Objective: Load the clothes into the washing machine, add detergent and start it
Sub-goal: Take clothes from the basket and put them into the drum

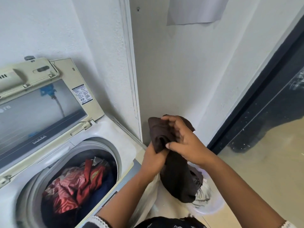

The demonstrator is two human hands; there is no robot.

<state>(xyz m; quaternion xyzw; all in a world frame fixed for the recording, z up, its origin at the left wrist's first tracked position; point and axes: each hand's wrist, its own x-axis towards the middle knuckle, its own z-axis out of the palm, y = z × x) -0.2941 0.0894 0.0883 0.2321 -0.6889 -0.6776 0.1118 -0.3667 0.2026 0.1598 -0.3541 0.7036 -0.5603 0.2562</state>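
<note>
The dark brown garment (174, 163) is hanging above the laundry basket (209, 204), just right of the washing machine (105, 134); I am seeing my left hand (152, 159) gripping its middle and my right hand (184, 140) pinching its upper fold. Red clothes (74, 185) are lying in the open drum.

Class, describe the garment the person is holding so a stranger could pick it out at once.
Start at the open top-loading washing machine on the left, then look right of it. There both hands, left hand and right hand, grip a dark brown garment above a pale laundry basket. Unlike the red patterned clothes in the drum, it is plain, dark and still outside.
</note>
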